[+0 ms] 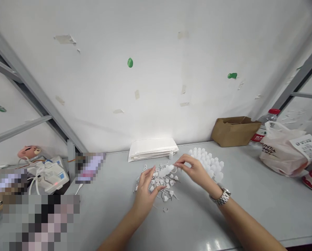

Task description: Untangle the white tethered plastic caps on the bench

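Over a pile of small white plastic caps with thin curved tails (169,191), my left hand (145,188) has its thumb and fingers spread apart and holds nothing. A translucent white bottle (165,170) lies tilted between my two hands, its narrow end toward the right. The fingertips of my right hand (191,167) are pinched at that end on a small white cap (174,169) with a curved tail; the fingers partly hide it. Right behind my right hand, a group of white bottles (207,160) stands close together.
White padded envelopes (153,148) lie stacked by the wall, a small upright bottle (171,155) before them. A cardboard box (234,132), red-capped bottle (273,112) and plastic bag (281,150) stand right. A power strip with cables (54,176) and a phone (89,168) are left.
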Available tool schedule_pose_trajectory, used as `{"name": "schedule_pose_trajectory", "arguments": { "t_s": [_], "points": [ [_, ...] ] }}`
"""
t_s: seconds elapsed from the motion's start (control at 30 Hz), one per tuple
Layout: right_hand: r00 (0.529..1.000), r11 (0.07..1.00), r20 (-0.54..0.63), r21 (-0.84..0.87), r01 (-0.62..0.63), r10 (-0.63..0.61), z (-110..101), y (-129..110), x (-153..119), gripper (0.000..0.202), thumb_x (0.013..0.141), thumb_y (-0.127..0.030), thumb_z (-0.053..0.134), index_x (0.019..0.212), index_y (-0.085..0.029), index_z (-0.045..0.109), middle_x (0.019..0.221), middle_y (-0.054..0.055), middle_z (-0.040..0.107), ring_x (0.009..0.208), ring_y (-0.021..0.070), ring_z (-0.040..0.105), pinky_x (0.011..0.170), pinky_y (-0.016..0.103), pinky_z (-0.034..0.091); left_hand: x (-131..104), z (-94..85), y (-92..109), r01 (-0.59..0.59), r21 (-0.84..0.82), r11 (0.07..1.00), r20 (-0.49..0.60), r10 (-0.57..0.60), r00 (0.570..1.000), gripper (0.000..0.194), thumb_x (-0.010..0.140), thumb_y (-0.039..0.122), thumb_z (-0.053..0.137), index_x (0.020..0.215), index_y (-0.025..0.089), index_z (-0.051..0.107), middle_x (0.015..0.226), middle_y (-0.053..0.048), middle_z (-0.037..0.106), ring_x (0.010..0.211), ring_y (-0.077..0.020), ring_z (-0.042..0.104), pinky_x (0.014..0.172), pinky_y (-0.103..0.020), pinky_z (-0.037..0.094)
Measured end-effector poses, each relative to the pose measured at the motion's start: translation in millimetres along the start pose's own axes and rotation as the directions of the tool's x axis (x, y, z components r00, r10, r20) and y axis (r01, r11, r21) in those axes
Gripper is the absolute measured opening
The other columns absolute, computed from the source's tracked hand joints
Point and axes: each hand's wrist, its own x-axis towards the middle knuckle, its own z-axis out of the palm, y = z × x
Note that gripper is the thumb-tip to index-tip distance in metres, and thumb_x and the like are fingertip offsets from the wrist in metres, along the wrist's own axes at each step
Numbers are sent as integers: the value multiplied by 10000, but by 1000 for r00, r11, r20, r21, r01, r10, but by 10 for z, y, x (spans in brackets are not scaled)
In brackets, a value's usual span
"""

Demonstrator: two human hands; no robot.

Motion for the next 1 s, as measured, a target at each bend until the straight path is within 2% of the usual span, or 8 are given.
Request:
{"name": "schedule_pose_trajectory", "arguments": {
  "t_s": [0.13,0.27,0.53,0.63,0.77,0.83,0.9,1.0],
  "points": [
    [1000,928,-26,-373,-5,-6,-312,168,163,212,841,-325,520,683,-204,594,706,27,611,657,174,547,677,332,400,11,-40,-8,43,3,999,-40,-43,998,461,803,357,542,1251,332,434,1238,-66,406,1118,-228,467,916,-410,424],
    [999,768,32,-639,37,-22,-348,378,296,257,870,-257,460,657,-192,588,716,37,621,670,178,561,689,332,346,20,-60,12,14,11,1000,-69,-14,998,375,835,332,494,1209,318,478,1217,-71,423,1116,-229,470,876,-396,455],
    [998,682,60,-729,58,-20,-64,614,472,237,868,-184,462,682,-164,608,716,61,626,687,177,560,671,305,300,33,-12,-65,-38,67,997,-80,44,996,339,844,286,475,1181,299,500,1186,-72,461,1077,-220,502,810,-361,489],
    [999,675,43,-736,54,-33,-48,606,454,172,868,-202,474,800,-167,628,768,65,639,719,185,571,687,307,314,38,-12,-90,-41,68,997,-89,47,995,342,841,284,479,1182,296,498,1182,-69,466,1069,-213,507,819,-359,484],
    [999,658,-16,-753,21,-50,-256,562,330,229,884,-257,445,1050,-171,577,813,72,624,728,194,564,708,317,350,27,-24,-72,-31,68,997,-69,35,997,344,846,285,467,1189,302,493,1188,-73,463,1061,-218,510,786,-354,497],
    [985,632,-150,-773,-59,-91,-523,578,233,298,885,-287,432,1127,-150,536,850,97,599,772,215,547,720,331,368,12,-28,-50,-27,75,997,-53,31,998,342,850,290,459,1190,308,493,1189,-72,464,1060,-222,509,771,-352,502],
    [892,580,-406,-782,-229,-197,-905,638,114,388,866,-346,449,1181,-124,500,969,154,554,917,267,498,765,369,370,-4,-31,-28,-20,85,996,-34,23,999,341,851,301,455,1190,314,491,1194,-69,462,1067,-224,505,770,-353,503],
    [613,500,-742,-653,-569,-271,-1579,793,-101,635,801,-464,510,1281,-66,386,1149,259,433,1077,356,366,834,474,305,-22,-34,-6,-27,92,995,-24,29,999,350,847,310,462,1196,321,485,1201,-63,461,1078,-226,497,803,-368,492]
  ]
}}
